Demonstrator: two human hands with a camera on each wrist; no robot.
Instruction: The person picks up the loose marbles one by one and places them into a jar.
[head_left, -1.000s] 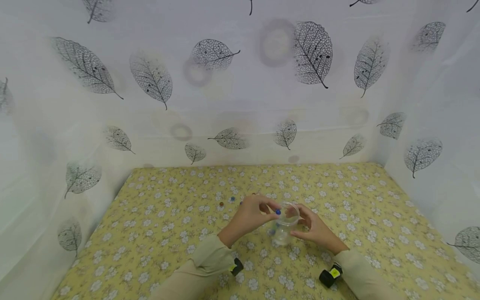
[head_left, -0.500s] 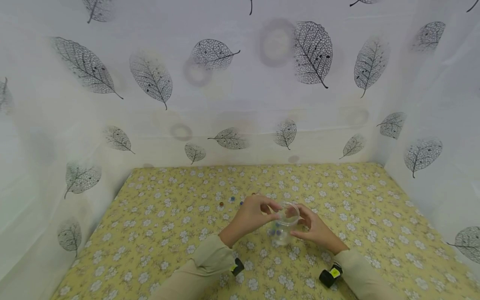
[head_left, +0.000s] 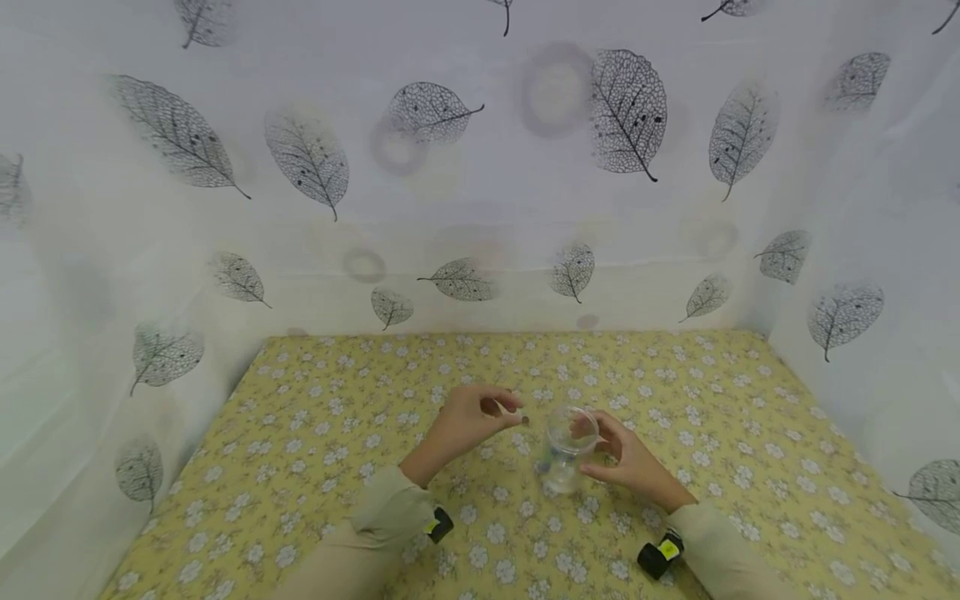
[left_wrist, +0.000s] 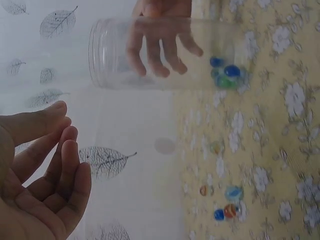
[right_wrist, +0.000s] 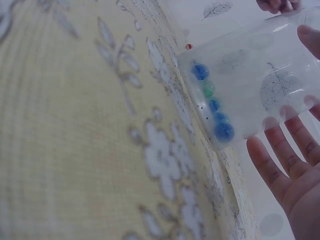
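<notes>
A clear plastic jar (head_left: 562,462) stands upright on the flowered cloth, its round mouth uncovered. Several blue and green marbles (right_wrist: 224,131) lie at its bottom. My right hand (head_left: 633,462) holds the jar from the right side, thumb and fingers spread around its wall. Left of the jar and apart from it, my left hand (head_left: 461,421) hovers with loosely curled fingers. In the left wrist view the thumb and index fingertips (left_wrist: 59,107) come close together with nothing visible between them. A small brownish marble (head_left: 525,421) shows just beyond these fingertips in the head view.
Several loose marbles (left_wrist: 233,193) in blue, orange and other colours lie on the yellow flowered cloth (head_left: 337,467), mostly hidden behind the left hand in the head view. A white leaf-printed curtain (head_left: 480,200) encloses the back and sides.
A blue marble pinched in my left hand at the jar's mouth was let go into the jar. The left hand then moved left, away from the rim. The right hand has stayed on the jar.
</notes>
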